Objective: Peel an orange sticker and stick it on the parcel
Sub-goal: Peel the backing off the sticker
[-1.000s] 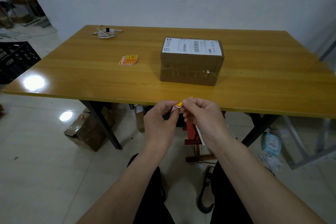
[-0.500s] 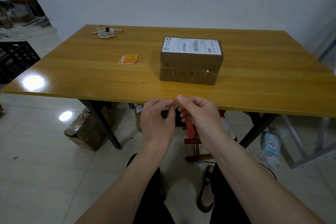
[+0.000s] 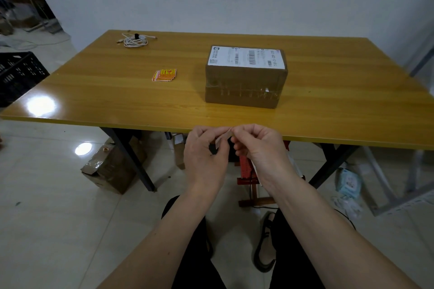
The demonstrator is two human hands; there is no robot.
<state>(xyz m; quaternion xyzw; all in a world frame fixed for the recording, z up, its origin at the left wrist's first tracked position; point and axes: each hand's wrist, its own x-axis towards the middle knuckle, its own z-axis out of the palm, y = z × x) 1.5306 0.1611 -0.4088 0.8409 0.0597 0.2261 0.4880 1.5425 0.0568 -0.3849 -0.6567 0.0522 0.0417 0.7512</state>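
Note:
The parcel [image 3: 245, 82], a brown cardboard box with a white shipping label on top, stands on the wooden table [image 3: 117, 98] right of centre. A small stack of orange and yellow stickers [image 3: 164, 75] lies on the table to the left of it. Both hands are close together just in front of the table's near edge. My left hand [image 3: 204, 155] and my right hand [image 3: 258, 148] pinch one small sticker piece [image 3: 222, 139] between their fingertips; only its pale back shows.
A coiled white cable [image 3: 136, 40] lies at the table's far left corner. A black crate [image 3: 16, 75] stands on the floor to the left. Under the table are a cardboard box [image 3: 110, 169] and a red stand [image 3: 246, 166]. A metal frame [image 3: 399, 185] stands at the right.
The hands rose slightly toward the table edge. The sticker's orange face showed between the fingertips a second ago; now only a pale strip is visible between the two pinches.

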